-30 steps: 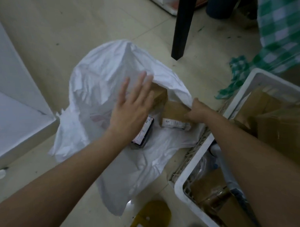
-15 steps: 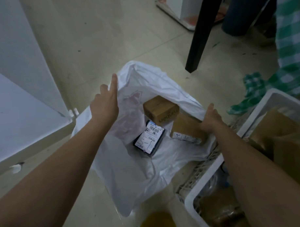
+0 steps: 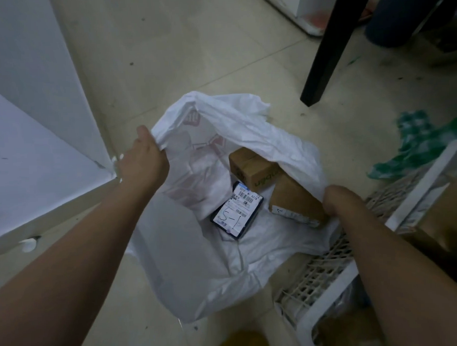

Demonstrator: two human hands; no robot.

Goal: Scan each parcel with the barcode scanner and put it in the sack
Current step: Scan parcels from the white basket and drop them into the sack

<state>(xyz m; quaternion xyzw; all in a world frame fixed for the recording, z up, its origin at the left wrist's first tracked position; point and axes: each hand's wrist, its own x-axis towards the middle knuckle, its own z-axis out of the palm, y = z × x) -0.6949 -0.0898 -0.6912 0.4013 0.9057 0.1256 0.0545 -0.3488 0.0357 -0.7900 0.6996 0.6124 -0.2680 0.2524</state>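
Note:
A white woven sack (image 3: 199,272) lies on the floor with its mouth held wide. My left hand (image 3: 144,157) grips the sack's left rim. My right hand (image 3: 337,200) pinches its right rim. Inside lie a small dark parcel with a white barcode label (image 3: 236,211), a brown cardboard box (image 3: 253,169) behind it, and a second brown box (image 3: 296,204) at the right, partly under the sack's edge. No barcode scanner is in view.
A white lattice crate (image 3: 329,280) holding more brown parcels stands at the right. A white cabinet (image 3: 34,143) fills the left. A black furniture leg (image 3: 324,55) stands beyond the sack. Green checked cloth (image 3: 423,145) lies at the right, a yellow object (image 3: 243,343) at the bottom.
My left hand went from flat over the sack's opening to gripping its left rim. My right hand left the brown box and took the right rim. The sack's mouth spread wider.

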